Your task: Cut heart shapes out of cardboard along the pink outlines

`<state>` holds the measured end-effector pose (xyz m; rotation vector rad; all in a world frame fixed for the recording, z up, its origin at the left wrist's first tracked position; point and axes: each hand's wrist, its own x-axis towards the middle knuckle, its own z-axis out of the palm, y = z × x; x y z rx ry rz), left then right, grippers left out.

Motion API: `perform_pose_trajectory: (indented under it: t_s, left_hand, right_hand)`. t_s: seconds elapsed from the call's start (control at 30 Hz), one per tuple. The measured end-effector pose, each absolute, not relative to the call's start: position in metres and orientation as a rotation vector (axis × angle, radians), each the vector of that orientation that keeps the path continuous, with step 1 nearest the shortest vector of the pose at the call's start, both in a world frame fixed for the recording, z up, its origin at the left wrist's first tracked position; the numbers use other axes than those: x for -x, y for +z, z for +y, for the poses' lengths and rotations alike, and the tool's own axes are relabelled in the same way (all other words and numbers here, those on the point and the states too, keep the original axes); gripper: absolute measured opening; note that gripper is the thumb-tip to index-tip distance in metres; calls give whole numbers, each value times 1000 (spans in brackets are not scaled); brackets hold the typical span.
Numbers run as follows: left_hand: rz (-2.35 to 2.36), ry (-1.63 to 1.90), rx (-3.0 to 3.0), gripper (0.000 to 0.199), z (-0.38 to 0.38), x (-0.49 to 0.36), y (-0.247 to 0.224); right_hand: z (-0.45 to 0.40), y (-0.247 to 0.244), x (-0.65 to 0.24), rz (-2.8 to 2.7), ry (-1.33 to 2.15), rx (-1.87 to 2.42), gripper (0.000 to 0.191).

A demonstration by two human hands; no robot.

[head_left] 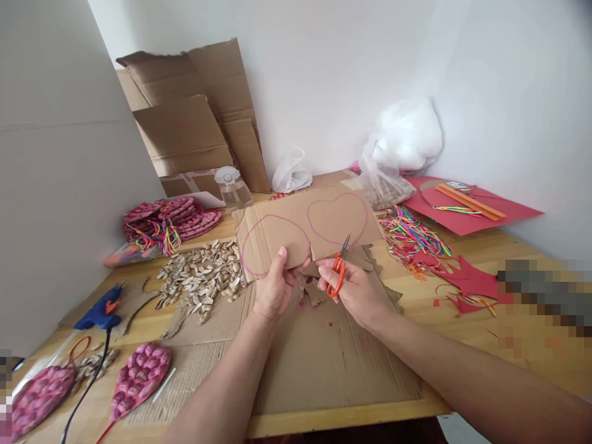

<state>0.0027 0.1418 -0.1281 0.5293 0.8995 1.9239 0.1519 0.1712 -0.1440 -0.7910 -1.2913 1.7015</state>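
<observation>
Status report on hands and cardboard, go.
Left hand grips cardboard sheet with two drawn hearts. Right hand holds orange scissors at its lower edge. Nothing blocking.

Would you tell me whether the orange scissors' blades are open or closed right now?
Closed, as far as shows: the scissors in the right hand show one narrow point at the cardboard piece.

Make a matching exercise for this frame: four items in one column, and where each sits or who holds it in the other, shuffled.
Items:
1. scissors
2. cardboard piece with drawn hearts
3. glue gun
4. red paper sheet

Places:
a. lying on the table at the near left, cord trailing toward the viewer
b. gripped at its lower edge by the left hand
c. at the far right by the wall
d. in the right hand, blades pointing up at the cardboard

Pairs: 1-d, 2-b, 3-a, 4-c
</observation>
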Motion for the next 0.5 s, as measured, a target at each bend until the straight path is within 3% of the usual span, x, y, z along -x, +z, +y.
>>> perform_pose_trajectory:
  t_s: [0.3,0.5]
  left_hand:
    - [869,1851,-458,35,131,-34,-132]
    - [875,1849,-393,28,130,-40,-133]
  right_hand:
    - [171,-144,-147,-955,1673,816,36]
    - [185,-152,-149,-1050,1539,745,23]
